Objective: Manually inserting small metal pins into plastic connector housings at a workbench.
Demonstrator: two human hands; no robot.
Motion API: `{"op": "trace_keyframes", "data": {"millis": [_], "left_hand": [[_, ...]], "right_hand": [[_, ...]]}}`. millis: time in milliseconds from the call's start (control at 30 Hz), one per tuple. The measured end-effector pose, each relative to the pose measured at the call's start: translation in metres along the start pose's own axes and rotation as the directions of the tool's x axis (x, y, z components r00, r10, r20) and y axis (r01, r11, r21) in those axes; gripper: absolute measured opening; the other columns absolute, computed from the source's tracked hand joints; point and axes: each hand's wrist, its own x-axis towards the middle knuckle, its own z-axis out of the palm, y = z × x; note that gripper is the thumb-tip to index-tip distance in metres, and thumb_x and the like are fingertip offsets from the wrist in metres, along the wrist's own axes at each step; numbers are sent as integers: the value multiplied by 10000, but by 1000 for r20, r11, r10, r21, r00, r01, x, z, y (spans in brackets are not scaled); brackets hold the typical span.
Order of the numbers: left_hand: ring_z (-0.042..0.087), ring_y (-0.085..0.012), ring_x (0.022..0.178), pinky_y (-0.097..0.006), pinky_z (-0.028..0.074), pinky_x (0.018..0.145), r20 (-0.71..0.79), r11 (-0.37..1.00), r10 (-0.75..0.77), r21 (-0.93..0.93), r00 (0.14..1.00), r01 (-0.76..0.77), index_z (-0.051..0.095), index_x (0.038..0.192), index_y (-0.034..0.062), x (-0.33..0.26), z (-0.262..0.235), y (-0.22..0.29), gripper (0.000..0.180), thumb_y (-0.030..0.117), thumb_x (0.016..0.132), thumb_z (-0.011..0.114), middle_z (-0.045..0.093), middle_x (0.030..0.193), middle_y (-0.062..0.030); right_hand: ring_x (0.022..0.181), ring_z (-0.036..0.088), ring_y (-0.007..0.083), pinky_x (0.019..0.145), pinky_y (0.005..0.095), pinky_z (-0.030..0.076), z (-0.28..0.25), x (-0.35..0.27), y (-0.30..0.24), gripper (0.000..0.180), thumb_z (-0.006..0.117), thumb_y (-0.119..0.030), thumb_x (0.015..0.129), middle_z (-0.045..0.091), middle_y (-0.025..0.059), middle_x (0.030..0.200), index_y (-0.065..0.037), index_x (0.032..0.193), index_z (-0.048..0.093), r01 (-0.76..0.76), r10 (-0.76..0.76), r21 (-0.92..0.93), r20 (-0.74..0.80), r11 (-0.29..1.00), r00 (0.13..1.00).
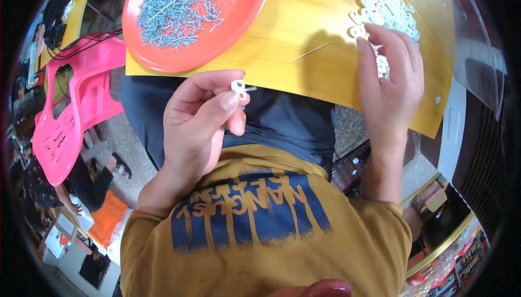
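Shirt: brown with a dark blue print, nearest the view; the dark-clad lap (282,115) lies beyond it.
Left hand (190,115): thumb and fingertips pinched on a small white piece (235,86), held above the lap just off the table's near edge.
Screw (250,88): sticks out sideways from that piece; how deep it sits cannot be told. A loose fit or a slack pinch could drop it into the lap.
Right hand (392,74): well apart from the left, fingers curled at the white pile (388,9); whether they grip anything cannot be told.
Stray piece (438,100): near the table's right edge, where a sleeve brush might knock it off.
Toothpick (309,52): on the yellow table (304,4), between pile and plate.
Red plate (239,28): heaped with screws (171,17); its rim reaches the near edge, so an elbow bump could spill them.
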Motion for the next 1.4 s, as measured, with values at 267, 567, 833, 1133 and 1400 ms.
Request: {"op": "trace_keyframes", "data": {"millis": [267, 567, 833, 1133, 1400], "left_hand": [[505, -97, 541, -198, 408, 513, 34, 1000, 28, -13, 999, -27, 542, 976, -11, -3, -4, 3, 191, -2, 788, 512, 570, 770, -81], [497, -83, 550, -187, 411, 516, 78, 999, 25, -36, 997, -22, 537, 988, -17, -5, -9, 8, 197, 8, 794, 512, 564, 806, -76], [480, -75, 527, -189, 377, 469, 86, 998, 50, -36, 995, -47, 507, 1022, -9, -8, -8, 14, 226, 26, 800, 484, 586, 806, -90], [459, -63, 529, -193, 377, 500, 173, 993, 108, -58, 979, -99, 461, 1087, -20, -10, -11, 18, 274, 59, 824, 472, 561, 818, -81], [454, -60, 528, -189, 370, 500, 150, 995, 92, -57, 984, -85, 477, 1061, -25, -12, -15, 18, 248, 54, 826, 466, 564, 820, -77]], "right_hand": [[810, 527, 265, 726, 338, 405, 1, 13, 8, 157, 573, -69, 729, 564, 100, 855, -35, 879, 599, 114, -58, -234, 235, 966, 970], [762, 544, 270, 705, 341, 415, 3, 26, 10, 100, 565, -73, 739, 572, 99, 813, -29, 824, 592, 222, -150, -327, 233, 918, 961], [642, 459, 86, 587, 196, 360, 5, 17, -34, 143, 505, -98, 817, 550, 48, 754, 7, 892, 567, -313, 274, 508, 152, 802, 950], [548, 372, 84, 529, 200, 297, 22, -1, -93, 208, 435, -165, 854, 473, 72, 771, 13, 957, 462, -589, 263, 780, 626, -214, 734], [433, 351, 73, 451, 201, 288, 22, -5, -100, 199, 398, -182, 873, 415, 8, 531, -8, 955, 447, -702, 290, 711, 678, -26, 676]]}}
